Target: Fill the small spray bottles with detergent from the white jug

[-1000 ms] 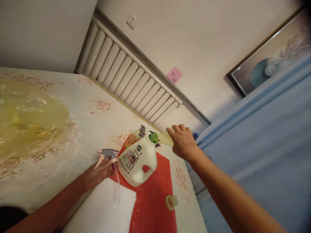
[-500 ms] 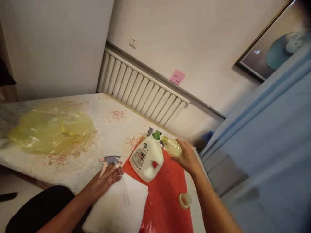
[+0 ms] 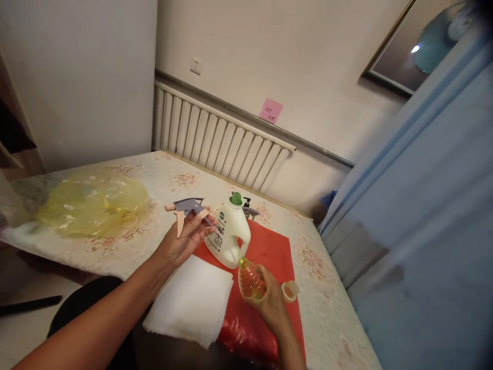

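Observation:
My left hand (image 3: 188,235) grips a grey and pink trigger spray head (image 3: 189,206), its nozzle pointing left and its tube running down through my fingers. In my right hand (image 3: 267,300) is a clear spray bottle (image 3: 251,280) with a yellow-green neck, tilted over the red plastic sheet (image 3: 275,241). Between the two hands stands a cream detergent jug (image 3: 232,234) with a handle and a green spout at its mouth. A pale cap (image 3: 290,291) rests on the right part of the sheet, close to my right hand.
A folded white towel (image 3: 190,298) lies at the near edge, left of the red sheet. Behind the jug are a black pump top (image 3: 247,201) and a grey piece. A yellow plastic bag (image 3: 96,203) spreads over the left of the floral tablecloth (image 3: 169,200). A blue curtain (image 3: 408,205) hangs at the right.
My right hand has brought the clear bottle from behind the jug to the near side over the red sheet. My left hand has raised the spray head, moving it closer to the jug.

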A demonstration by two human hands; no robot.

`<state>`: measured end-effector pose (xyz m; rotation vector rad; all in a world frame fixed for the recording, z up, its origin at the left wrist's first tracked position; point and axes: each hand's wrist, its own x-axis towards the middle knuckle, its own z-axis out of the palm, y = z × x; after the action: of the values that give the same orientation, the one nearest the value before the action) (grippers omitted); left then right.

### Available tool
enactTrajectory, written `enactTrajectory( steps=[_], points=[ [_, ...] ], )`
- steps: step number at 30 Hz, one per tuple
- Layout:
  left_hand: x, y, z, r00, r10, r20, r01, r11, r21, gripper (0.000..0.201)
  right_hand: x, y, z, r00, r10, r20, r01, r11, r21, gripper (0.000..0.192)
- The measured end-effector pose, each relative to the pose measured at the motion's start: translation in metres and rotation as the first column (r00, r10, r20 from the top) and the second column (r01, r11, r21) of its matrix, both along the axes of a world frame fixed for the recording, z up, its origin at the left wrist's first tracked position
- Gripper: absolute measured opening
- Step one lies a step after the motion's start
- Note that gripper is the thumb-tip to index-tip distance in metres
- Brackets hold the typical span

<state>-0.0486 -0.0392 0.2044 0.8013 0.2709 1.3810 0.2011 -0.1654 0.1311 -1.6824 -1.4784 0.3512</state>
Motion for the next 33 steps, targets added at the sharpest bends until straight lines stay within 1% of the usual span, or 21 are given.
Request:
enactTrajectory(
  steps=[3,5,7,12,15,18,22,26,28,30,33],
  points=[
    [0.011,-0.005,0.006,0.999,-0.004,-0.041,0.005,1.000,0.025,0.029,-0.004,-0.008,0.002,1.000,-0.011,-0.010,0.010,0.999,-0.051,0.066],
    [0.018,-0.007,0.006,0.998,-0.011,-0.070,0.014,0.999,0.044,0.030,-0.005,-0.012,0.004,1.000,0.002,-0.020,-0.003,0.998,-0.068,0.064],
    [0.023,-0.009,0.004,0.995,-0.014,-0.101,0.021,0.998,0.067,0.029,-0.005,-0.014,0.004,1.000,0.004,-0.027,-0.006,0.996,-0.085,0.066],
    [0.032,-0.013,0.003,0.990,0.017,-0.142,-0.001,0.994,0.112,0.029,-0.003,-0.016,-0.009,0.996,-0.047,-0.072,0.040,0.995,-0.097,0.078],
    [0.033,-0.014,0.005,0.986,0.040,-0.165,-0.018,0.991,0.130,0.028,-0.002,-0.018,-0.016,0.995,-0.042,-0.089,0.032,0.994,-0.108,0.079],
    [0.036,-0.017,0.003,0.976,0.033,-0.216,-0.004,0.991,0.133,0.029,-0.003,-0.019,-0.018,0.995,-0.042,-0.094,0.032,0.994,-0.104,0.078],
    [0.045,-0.027,-0.006,0.937,0.005,-0.350,0.037,0.993,0.114,0.032,-0.009,-0.017,-0.010,0.994,-0.017,-0.106,0.007,0.996,-0.094,0.069],
    [0.058,-0.041,-0.024,0.837,0.001,-0.547,0.089,0.986,0.139,0.031,-0.018,-0.015,0.003,0.991,0.027,-0.128,-0.038,0.996,-0.082,0.063],
    [0.064,-0.047,-0.033,0.814,-0.045,-0.580,0.149,0.980,0.133,0.032,-0.020,-0.014,0.006,0.986,0.053,-0.160,-0.062,0.997,-0.049,0.062],
    [0.068,-0.051,-0.038,0.815,-0.094,-0.572,0.192,0.975,0.113,0.032,-0.021,-0.014,0.007,0.982,0.051,-0.180,-0.056,0.998,-0.025,0.061],
    [0.071,-0.052,-0.038,0.805,-0.123,-0.580,0.220,0.970,0.100,0.030,-0.021,-0.014,0.004,0.981,0.021,-0.190,-0.026,0.999,-0.025,0.064]
  ],
)
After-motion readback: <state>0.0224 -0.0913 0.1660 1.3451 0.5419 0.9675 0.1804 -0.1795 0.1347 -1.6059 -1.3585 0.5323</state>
